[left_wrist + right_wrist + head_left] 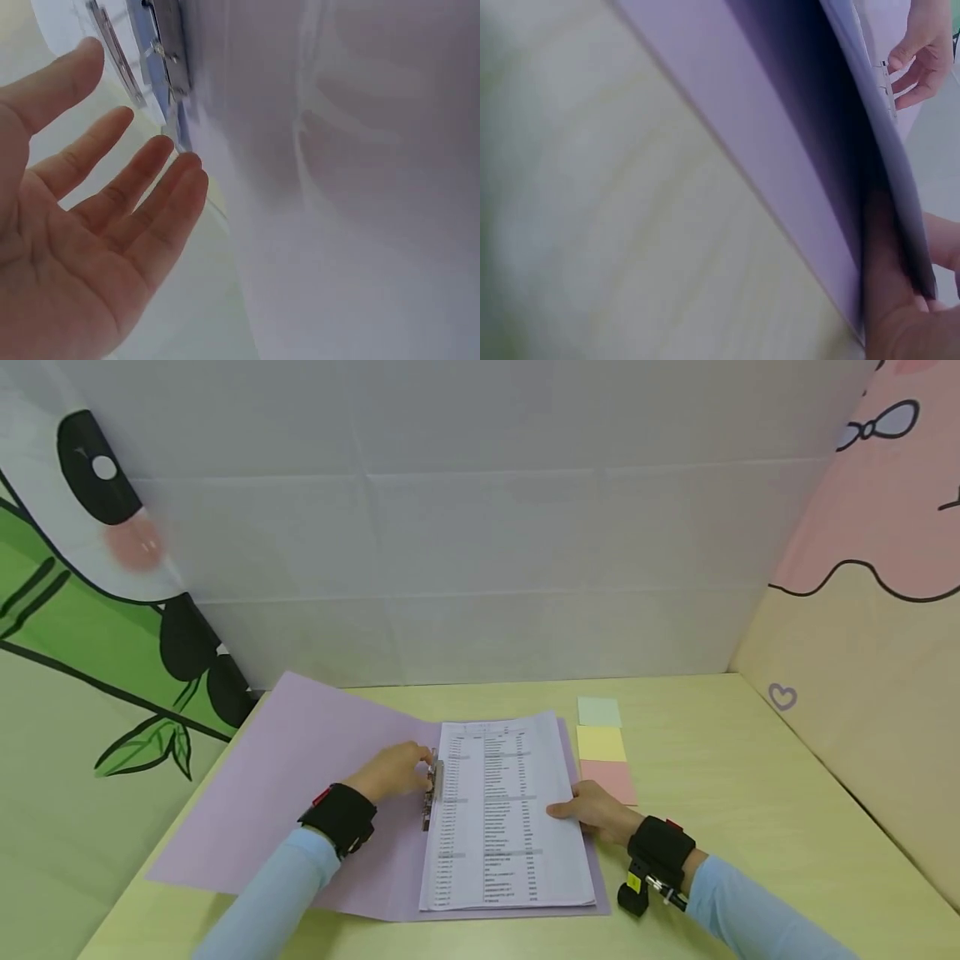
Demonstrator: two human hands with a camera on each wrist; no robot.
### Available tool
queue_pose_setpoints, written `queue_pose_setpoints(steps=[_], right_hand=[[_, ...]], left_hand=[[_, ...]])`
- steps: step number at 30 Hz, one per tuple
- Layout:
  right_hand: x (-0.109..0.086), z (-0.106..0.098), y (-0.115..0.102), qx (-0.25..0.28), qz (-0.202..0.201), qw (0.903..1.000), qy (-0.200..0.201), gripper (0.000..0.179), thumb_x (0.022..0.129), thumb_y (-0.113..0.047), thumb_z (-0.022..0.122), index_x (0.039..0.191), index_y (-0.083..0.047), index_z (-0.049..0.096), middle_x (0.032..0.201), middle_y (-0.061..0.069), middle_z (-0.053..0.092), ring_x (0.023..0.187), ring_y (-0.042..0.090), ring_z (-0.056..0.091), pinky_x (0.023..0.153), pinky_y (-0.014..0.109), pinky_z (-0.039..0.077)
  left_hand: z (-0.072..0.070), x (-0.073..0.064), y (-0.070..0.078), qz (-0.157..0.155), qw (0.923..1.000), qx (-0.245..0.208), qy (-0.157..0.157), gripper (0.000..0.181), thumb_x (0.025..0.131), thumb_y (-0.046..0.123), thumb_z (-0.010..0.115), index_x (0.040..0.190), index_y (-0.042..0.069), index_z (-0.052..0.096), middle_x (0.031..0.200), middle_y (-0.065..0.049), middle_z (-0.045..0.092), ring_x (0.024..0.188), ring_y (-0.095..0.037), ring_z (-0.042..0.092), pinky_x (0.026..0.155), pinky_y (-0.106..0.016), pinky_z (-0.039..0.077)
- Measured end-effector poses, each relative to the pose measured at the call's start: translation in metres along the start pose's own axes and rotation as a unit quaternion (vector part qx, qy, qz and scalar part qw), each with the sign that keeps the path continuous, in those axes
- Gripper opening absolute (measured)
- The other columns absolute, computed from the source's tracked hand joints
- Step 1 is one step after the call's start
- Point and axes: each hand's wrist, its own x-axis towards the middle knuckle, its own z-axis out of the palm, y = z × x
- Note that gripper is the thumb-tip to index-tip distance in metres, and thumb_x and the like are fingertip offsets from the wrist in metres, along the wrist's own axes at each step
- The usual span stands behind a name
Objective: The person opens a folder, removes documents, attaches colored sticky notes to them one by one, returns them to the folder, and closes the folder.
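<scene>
A lilac folder (pixel 300 802) lies spread open on the table, with a stack of printed sheets (pixel 502 827) on its right half. Along the spine runs a metal binder clip (pixel 429 797). My left hand (pixel 390 772) is beside that clip; in the left wrist view its fingers (pixel 150 217) are loosely bent and apart from the metal bar (pixel 116 52). The right hand (pixel 600 814) pinches the sheets at their right edge, thumb on top and fingers underneath. In the right wrist view the sheets stand slightly lifted off the folder cover (pixel 727 120).
Green (pixel 598 712), yellow (pixel 600 743) and pink (pixel 609 781) paper notes lie in a column right of the folder. The pale wooden table (pixel 720 777) meets a grey back panel (pixel 480 635) and a decorated right panel (pixel 847 693).
</scene>
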Motion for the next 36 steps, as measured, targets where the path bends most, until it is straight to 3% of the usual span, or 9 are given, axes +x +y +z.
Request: queue_pose_setpoints(steps=[4, 12, 17, 21, 26, 31, 36], right_hand=[[-0.001, 0.0, 0.001, 0.008, -0.007, 0.9999, -0.003, 0.035, 0.087, -0.005, 0.059, 0.118, 0.008, 0.054, 0.1, 0.016, 0.067, 0.082, 0.024, 0.067, 0.069, 0.034, 0.054], [-0.006, -0.005, 0.001, -0.002, -0.018, 0.9998, 0.012, 0.038, 0.086, -0.006, 0.06, 0.121, 0.008, 0.052, 0.101, 0.015, 0.067, 0.083, 0.023, 0.066, 0.07, 0.034, 0.053], [-0.012, -0.021, 0.001, 0.003, -0.037, 0.9993, -0.003, 0.037, 0.088, -0.004, 0.057, 0.121, 0.01, 0.05, 0.103, 0.017, 0.066, 0.085, 0.023, 0.066, 0.072, 0.035, 0.054], [-0.021, -0.037, 0.002, -0.002, -0.045, 0.999, -0.006, 0.04, 0.089, -0.006, 0.057, 0.124, 0.011, 0.047, 0.105, 0.018, 0.065, 0.086, 0.023, 0.066, 0.072, 0.035, 0.054], [-0.033, -0.055, 0.003, -0.018, -0.033, 0.9991, 0.019, 0.045, 0.088, -0.009, 0.059, 0.126, 0.011, 0.045, 0.105, 0.016, 0.065, 0.085, 0.021, 0.066, 0.071, 0.034, 0.054], [-0.04, -0.066, 0.005, -0.018, -0.022, 0.9991, 0.032, 0.045, 0.088, -0.01, 0.059, 0.127, 0.01, 0.045, 0.104, 0.015, 0.066, 0.086, 0.021, 0.066, 0.071, 0.033, 0.053], [-0.041, -0.068, 0.007, -0.015, -0.016, 0.9992, 0.033, 0.046, 0.088, -0.011, 0.06, 0.127, 0.009, 0.045, 0.104, 0.014, 0.066, 0.087, 0.021, 0.066, 0.072, 0.033, 0.053]], left_hand=[[0.006, -0.012, 0.012, 0.02, 0.9994, 0.029, -0.007, 0.035, 0.076, 0.021, 0.074, 0.108, 0.009, 0.065, 0.109, -0.009, 0.059, 0.092, -0.021, 0.054, 0.083, -0.038, 0.045], [0.012, -0.031, 0.039, 0.087, 0.9941, 0.063, 0.012, 0.041, 0.076, 0.016, 0.073, 0.114, 0.004, 0.061, 0.128, -0.015, 0.052, 0.121, -0.031, 0.047, 0.099, -0.044, 0.039], [0.018, -0.041, 0.055, 0.139, 0.9863, 0.089, 0.007, 0.038, 0.084, 0.005, 0.062, 0.121, 0.002, 0.056, 0.128, -0.014, 0.053, 0.118, -0.028, 0.052, 0.096, -0.039, 0.043], [0.024, -0.044, 0.064, 0.162, 0.9812, 0.104, -0.001, 0.038, 0.087, 0.003, 0.056, 0.125, 0.0, 0.052, 0.129, -0.015, 0.053, 0.113, -0.028, 0.056, 0.092, -0.037, 0.047], [0.036, -0.046, 0.066, 0.165, 0.9805, 0.105, -0.018, 0.045, 0.088, 0.006, 0.056, 0.131, -0.001, 0.045, 0.133, -0.018, 0.048, 0.11, -0.026, 0.057, 0.091, -0.036, 0.047], [0.045, -0.051, 0.068, 0.137, 0.9853, 0.095, -0.039, 0.06, 0.086, 0.01, 0.06, 0.138, -0.001, 0.033, 0.133, -0.022, 0.047, 0.095, -0.024, 0.062, 0.09, -0.038, 0.047], [0.046, -0.057, 0.068, 0.102, 0.9913, 0.065, -0.052, 0.072, 0.081, 0.021, 0.068, 0.139, -0.001, 0.032, 0.136, -0.024, 0.043, 0.113, -0.034, 0.054, 0.095, -0.042, 0.043]])
